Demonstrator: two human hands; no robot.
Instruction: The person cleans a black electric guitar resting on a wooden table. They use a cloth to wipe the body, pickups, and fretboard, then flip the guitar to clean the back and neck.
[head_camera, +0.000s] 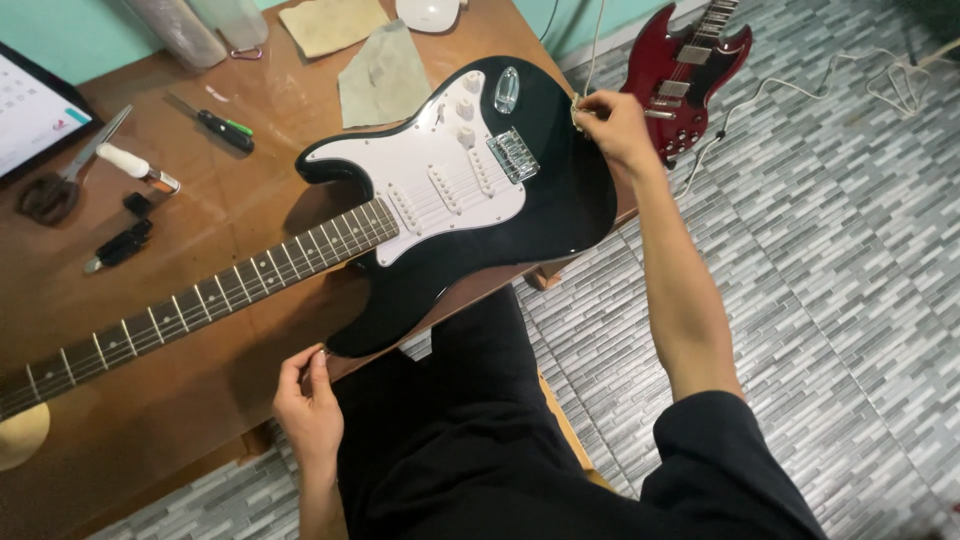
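A black electric guitar with a white pickguard lies face up on the brown wooden table, its neck running to the lower left. My right hand is at the far edge of the guitar body, fingers pinched on a thin string that rises toward the top of the view. My left hand is at the near table edge beside the guitar's lower horn, fingertips pinched together as if on a thin string; what it holds is too fine to see.
A red electric guitar lies on the tiled floor with a white cable. On the table are scissors, a screwdriver, a white-handled tool, cloths and a tablet.
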